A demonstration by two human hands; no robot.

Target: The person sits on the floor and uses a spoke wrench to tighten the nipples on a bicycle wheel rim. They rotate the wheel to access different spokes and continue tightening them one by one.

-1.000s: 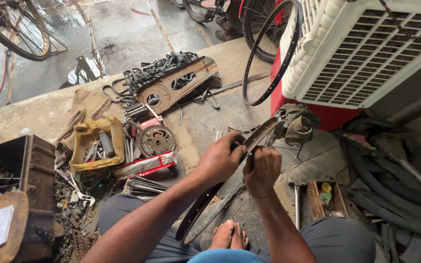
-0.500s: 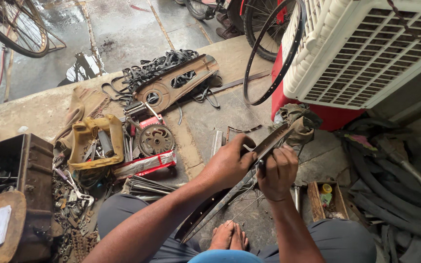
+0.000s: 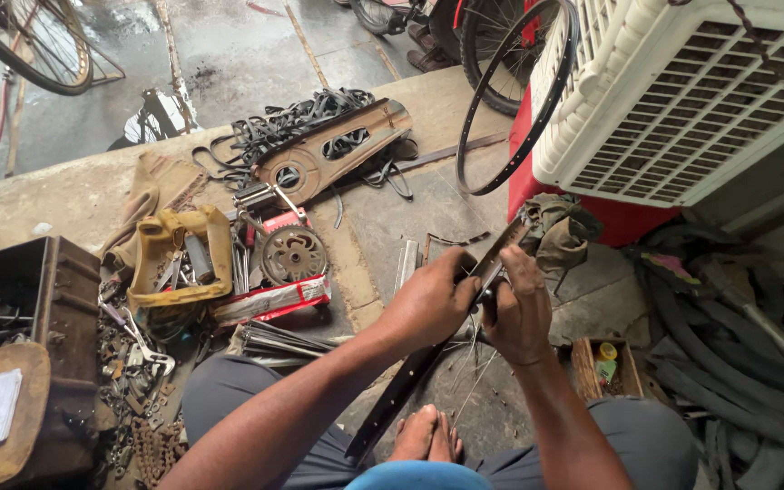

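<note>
Both hands have drawn nearer to the body since a moment ago, and the dark bicycle rim (image 3: pixel 410 381) now slants steeper across the lap. The left hand (image 3: pixel 433 299) wraps the rim tightly; the right hand (image 3: pixel 519 313) pinches it just beside, spokes (image 3: pixel 469 372) hanging below.

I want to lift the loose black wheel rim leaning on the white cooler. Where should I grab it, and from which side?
Grip the black rim on its bare left arc, reaching from the open concrete side. It stands upright, its right edge against the white cooler, and its thin hoop suits a wrap-around grip.
</note>
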